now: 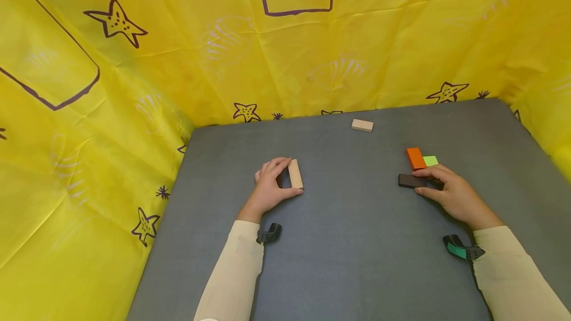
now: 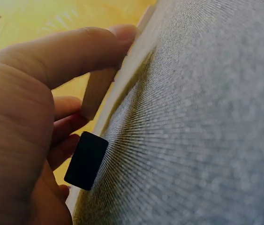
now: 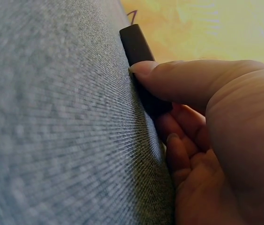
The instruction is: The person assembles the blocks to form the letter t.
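My left hand (image 1: pixel 270 185) pinches a pale wooden block (image 1: pixel 295 174) at its two ends, between thumb and fingertips. In the left wrist view a dark block (image 2: pixel 86 160) shows beside the curled fingers, close to the cloth; whether the hand touches it I cannot tell. Over on the right, my right hand (image 1: pixel 459 197) pinches a dark brown block (image 1: pixel 408 181) by its long sides, low at the grey surface; the right wrist view shows the thumb across this dark block (image 3: pixel 141 51). Just behind it lie an orange block (image 1: pixel 416 158) and a light green block (image 1: pixel 430 161), partly covered.
Another pale wooden block (image 1: pixel 362 125) lies near the back edge of the grey cloth-covered table (image 1: pixel 348 241). Yellow patterned curtains (image 1: pixel 285 63) hang along the back and both sides. A black band (image 1: pixel 269 233) is on the left wrist, and another band (image 1: pixel 461 249) on the right.
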Action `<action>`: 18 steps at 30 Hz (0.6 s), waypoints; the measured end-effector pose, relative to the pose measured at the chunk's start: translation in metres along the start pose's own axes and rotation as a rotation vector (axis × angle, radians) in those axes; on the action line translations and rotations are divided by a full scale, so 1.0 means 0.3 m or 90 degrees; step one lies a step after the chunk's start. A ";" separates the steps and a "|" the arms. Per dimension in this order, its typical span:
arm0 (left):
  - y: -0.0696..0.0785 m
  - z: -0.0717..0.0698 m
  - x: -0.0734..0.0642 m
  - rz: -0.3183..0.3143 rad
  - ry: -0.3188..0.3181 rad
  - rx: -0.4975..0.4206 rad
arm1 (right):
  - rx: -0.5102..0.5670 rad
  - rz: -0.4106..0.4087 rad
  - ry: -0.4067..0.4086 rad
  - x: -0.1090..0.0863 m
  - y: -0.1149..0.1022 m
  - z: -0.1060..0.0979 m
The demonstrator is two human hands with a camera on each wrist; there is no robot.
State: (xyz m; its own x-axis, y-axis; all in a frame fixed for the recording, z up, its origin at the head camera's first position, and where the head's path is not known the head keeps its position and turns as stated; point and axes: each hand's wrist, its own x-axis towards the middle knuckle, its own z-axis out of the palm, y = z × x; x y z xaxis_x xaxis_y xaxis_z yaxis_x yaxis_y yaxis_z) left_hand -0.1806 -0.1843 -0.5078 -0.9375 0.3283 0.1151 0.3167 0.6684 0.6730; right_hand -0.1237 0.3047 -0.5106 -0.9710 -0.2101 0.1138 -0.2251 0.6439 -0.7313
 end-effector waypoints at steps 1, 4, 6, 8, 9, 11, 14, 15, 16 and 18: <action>0.003 -0.001 0.000 0.003 0.002 0.002 | 0.003 -0.002 0.000 0.000 0.000 0.000; 0.013 -0.003 0.002 0.014 0.008 0.001 | 0.010 -0.005 0.003 -0.001 -0.005 -0.001; 0.023 -0.004 0.003 0.023 0.014 -0.005 | 0.009 0.000 0.004 -0.002 -0.009 -0.002; 0.034 -0.003 0.003 0.033 0.020 -0.012 | 0.011 0.000 0.005 -0.003 -0.012 -0.003; 0.040 -0.002 0.003 0.036 0.022 -0.013 | 0.012 0.002 0.005 -0.002 -0.013 -0.003; 0.052 0.000 0.004 0.046 0.025 -0.018 | 0.008 0.004 0.006 -0.002 -0.014 -0.002; 0.071 0.007 0.007 0.060 0.023 -0.022 | 0.008 0.003 0.011 -0.001 -0.014 -0.001; 0.077 0.009 0.008 0.065 0.021 -0.024 | 0.008 0.002 0.013 -0.001 -0.014 0.000; 0.083 0.012 0.009 0.072 0.020 -0.026 | 0.008 0.001 0.015 0.000 -0.014 0.000; 0.094 0.017 0.012 0.080 0.013 -0.029 | 0.006 0.005 0.016 0.001 -0.015 0.001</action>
State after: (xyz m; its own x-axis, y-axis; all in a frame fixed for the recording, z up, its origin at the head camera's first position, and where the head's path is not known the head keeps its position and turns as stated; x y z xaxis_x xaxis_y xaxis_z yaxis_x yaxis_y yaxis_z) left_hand -0.1743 -0.1609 -0.4921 -0.8940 0.3930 0.2154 0.4252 0.5921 0.6845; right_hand -0.1228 0.3016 -0.5074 -0.9745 -0.1861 0.1255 -0.2170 0.6389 -0.7380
